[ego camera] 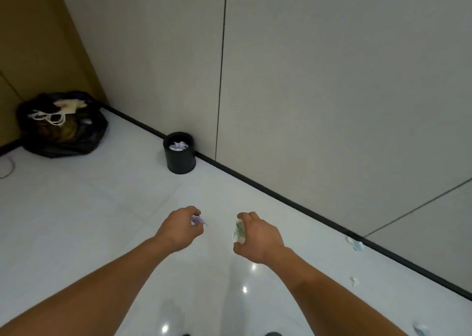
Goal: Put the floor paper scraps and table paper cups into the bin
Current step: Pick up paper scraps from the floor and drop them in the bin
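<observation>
A small round black bin point(180, 157) stands on the white floor against the wall, with crumpled white paper inside. Both my arms reach forward over the floor, short of the bin. My left hand point(180, 227) holds a small pale paper scrap point(198, 220) in curled fingers. My right hand point(256, 236) grips a crumpled white and greenish paper scrap point(238, 231). More paper scraps lie on the floor to the right: one by the skirting point(355, 243), one smaller point(354, 280) and one at the bottom right point(421, 330).
A full black rubbish bag point(63, 128) with white cords on top sits in the far left corner. A thin cable point(7, 168) curls on the floor at the left edge. Grey wall panels and a black skirting point(281, 197) run diagonally along the right.
</observation>
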